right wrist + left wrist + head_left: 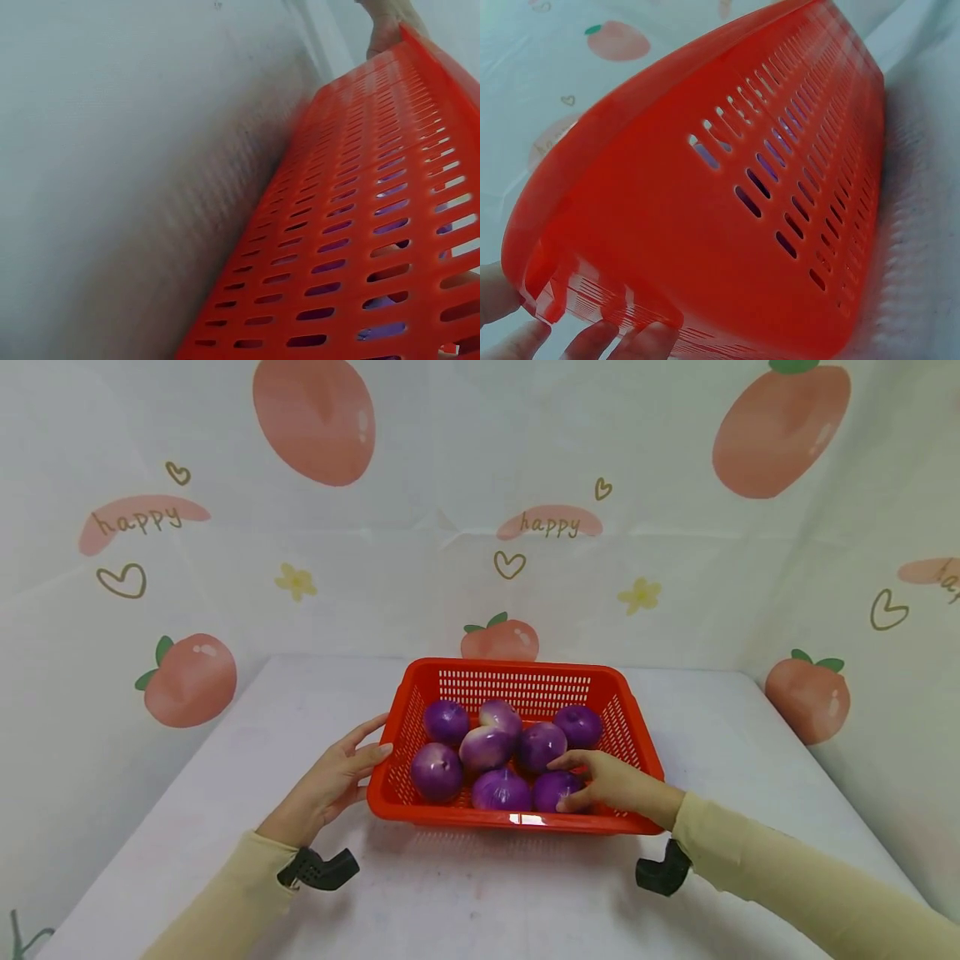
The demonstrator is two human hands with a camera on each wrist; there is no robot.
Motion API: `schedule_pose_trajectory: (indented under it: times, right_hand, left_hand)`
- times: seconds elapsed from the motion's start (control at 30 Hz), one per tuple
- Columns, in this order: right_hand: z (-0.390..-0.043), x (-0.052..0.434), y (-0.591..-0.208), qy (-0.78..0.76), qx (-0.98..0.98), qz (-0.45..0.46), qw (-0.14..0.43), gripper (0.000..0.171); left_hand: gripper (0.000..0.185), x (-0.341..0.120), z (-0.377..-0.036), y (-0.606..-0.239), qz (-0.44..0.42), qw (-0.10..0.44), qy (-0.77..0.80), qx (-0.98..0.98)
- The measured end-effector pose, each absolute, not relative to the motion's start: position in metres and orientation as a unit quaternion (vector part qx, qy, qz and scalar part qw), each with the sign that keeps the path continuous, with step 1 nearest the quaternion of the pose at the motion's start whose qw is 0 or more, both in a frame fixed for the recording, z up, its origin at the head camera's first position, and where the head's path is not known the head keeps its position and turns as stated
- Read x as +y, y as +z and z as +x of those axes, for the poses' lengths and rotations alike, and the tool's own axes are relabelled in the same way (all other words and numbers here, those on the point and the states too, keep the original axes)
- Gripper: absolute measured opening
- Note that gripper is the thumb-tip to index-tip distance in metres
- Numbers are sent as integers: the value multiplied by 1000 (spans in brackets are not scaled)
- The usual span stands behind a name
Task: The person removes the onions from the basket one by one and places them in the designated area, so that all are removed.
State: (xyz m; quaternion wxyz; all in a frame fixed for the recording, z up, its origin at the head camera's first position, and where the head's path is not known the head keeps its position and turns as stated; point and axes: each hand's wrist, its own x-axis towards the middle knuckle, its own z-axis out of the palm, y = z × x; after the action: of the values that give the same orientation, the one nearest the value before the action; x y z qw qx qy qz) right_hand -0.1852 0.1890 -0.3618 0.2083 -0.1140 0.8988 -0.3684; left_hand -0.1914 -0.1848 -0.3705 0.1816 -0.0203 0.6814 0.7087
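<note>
Right hand (617,785) grip pinching front purple onion (553,789) inside red basket (517,670), left hand (330,781) spread against basket's side

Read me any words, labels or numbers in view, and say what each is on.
"happy": backdrop cloth, pink patch at left.
"happy": same cloth, pink patch behind the basket.
Cut-off word at the right edge: unreadable.
Basket, onions: no text.
</note>
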Motion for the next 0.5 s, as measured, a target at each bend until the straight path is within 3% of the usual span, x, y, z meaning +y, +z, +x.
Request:
schedule_pose_trajectory:
  times: [0.3, 0.5]
  right_hand:
    - [-188, 190, -366, -375, 884, -139, 241, 53]
    - [-186, 191, -363, -369, 894, -130, 220, 55]
  left_hand:
    - [67, -185, -191, -370, -26, 180, 704, 686]
    - [68, -185, -191, -369, -21, 180, 697, 693]
